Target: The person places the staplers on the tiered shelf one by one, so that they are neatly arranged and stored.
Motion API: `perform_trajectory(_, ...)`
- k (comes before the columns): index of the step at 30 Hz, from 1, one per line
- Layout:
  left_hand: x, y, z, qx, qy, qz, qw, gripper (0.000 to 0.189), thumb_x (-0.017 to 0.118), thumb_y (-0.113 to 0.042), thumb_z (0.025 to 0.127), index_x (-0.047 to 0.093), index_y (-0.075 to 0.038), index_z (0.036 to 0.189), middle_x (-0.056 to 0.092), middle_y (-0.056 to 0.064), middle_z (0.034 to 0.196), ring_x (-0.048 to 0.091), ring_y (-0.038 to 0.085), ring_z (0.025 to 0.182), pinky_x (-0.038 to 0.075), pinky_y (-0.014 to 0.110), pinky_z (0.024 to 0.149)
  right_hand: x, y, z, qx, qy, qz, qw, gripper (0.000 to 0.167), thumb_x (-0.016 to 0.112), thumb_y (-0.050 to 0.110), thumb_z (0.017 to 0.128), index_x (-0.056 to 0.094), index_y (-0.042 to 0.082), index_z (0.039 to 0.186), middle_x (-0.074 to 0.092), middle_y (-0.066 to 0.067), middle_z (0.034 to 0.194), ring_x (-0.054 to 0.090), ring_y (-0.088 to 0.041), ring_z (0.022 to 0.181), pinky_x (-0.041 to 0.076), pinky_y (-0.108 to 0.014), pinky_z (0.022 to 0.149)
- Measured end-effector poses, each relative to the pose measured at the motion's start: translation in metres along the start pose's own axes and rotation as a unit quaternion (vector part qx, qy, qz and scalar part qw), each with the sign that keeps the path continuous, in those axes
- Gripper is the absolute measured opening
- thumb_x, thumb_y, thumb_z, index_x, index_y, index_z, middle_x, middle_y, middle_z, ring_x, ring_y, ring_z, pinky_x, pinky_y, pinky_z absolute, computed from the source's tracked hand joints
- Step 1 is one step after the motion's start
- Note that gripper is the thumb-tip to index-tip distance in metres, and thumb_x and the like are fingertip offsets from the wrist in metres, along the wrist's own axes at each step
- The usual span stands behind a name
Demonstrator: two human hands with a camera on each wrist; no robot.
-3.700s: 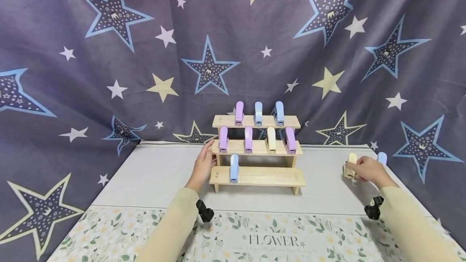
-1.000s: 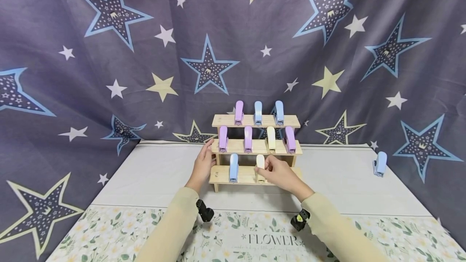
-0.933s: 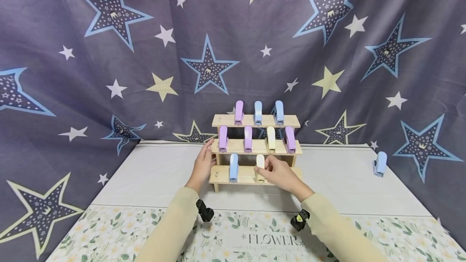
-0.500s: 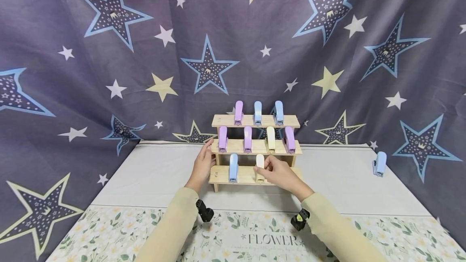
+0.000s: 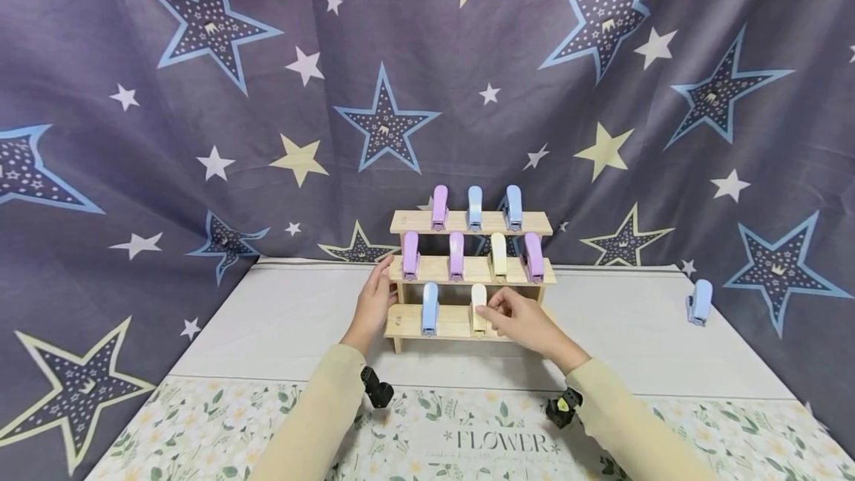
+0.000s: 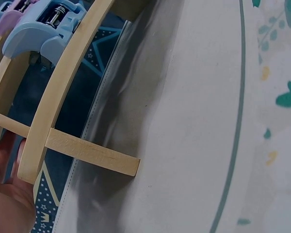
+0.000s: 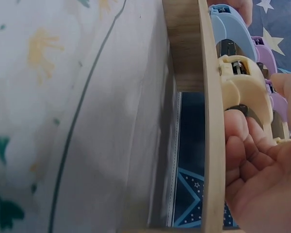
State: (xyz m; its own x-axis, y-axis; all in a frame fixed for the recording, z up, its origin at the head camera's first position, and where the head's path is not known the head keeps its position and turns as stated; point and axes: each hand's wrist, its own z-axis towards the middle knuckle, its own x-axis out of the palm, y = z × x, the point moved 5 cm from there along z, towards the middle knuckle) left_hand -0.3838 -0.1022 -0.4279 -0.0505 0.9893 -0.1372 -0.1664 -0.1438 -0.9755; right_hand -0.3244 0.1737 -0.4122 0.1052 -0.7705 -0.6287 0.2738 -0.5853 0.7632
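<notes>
A three-tier wooden display rack (image 5: 508, 325) carries small staplers. On its bottom shelf stand a blue stapler (image 5: 430, 309) and, to the right, a cream stapler (image 5: 477, 309), both upright. My right hand (image 5: 528, 321) is at the cream stapler's right side, thumb tip by its edge and fingers loosely bent. In the right wrist view the cream stapler (image 7: 245, 87) stands at the shelf edge, with fingertips just beside it; whether they touch is unclear. My left hand (image 5: 374, 306) rests against the rack's left end, fingers fairly straight, partly hidden behind the wood in the left wrist view.
The middle shelf holds purple staplers (image 5: 456, 257) and a cream one (image 5: 498, 257). On the top shelf are a purple stapler (image 5: 439, 208) and two blue ones. Another blue stapler (image 5: 699, 303) stands on the white table far right. A starry curtain (image 5: 300, 95) hangs behind.
The right hand brought the cream stapler from the table at right to the bottom shelf. Since half a second ago it has loosened and shifted slightly right; the stapler stays. The left hand has not moved.
</notes>
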Motion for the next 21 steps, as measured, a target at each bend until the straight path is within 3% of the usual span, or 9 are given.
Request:
perform_trajectory(6,-0.001,0.000,0.001,0.003,-0.002,-0.006,1.0000,0.046,0.027,-0.025,0.111,0.037,-0.017,0.156,0.035,0.020,0.157,0.047,0.043,0.132,0.045,0.052,0.108,-0.014,-0.003,-0.008,-0.016,-0.009,0.000,0.9998,0.027,0.066,0.035,0.098,0.060,0.009,0.102,0.062,-0.003,0.078,0.063,-0.015,0.066,0.050,-0.027,0.052)
perform_trajectory(14,-0.001,-0.001,0.001,0.003,-0.003,-0.006,1.0000,0.047,0.026,-0.026,0.111,0.037,-0.016,0.156,0.036,0.020,0.156,0.048,0.043,0.132,0.045,0.052,0.108,-0.036,-0.018,-0.016,-0.014,-0.007,-0.003,0.9999,0.013,0.062,0.021,0.099,0.062,0.008,0.101,0.063,-0.005,0.080,0.063,-0.017,0.069,0.058,-0.029,0.062)
perform_trajectory(21,0.000,-0.002,-0.001,0.008,-0.005,-0.008,0.9999,0.047,0.028,-0.026,0.111,0.037,-0.015,0.155,0.036,0.022,0.155,0.049,0.044,0.131,0.045,0.052,0.108,-0.070,-0.038,-0.029,-0.015,-0.036,-0.041,0.9984,0.013,0.063,0.017,0.096,0.062,0.005,0.101,0.065,-0.005,0.079,0.060,-0.017,0.066,0.055,-0.027,0.056)
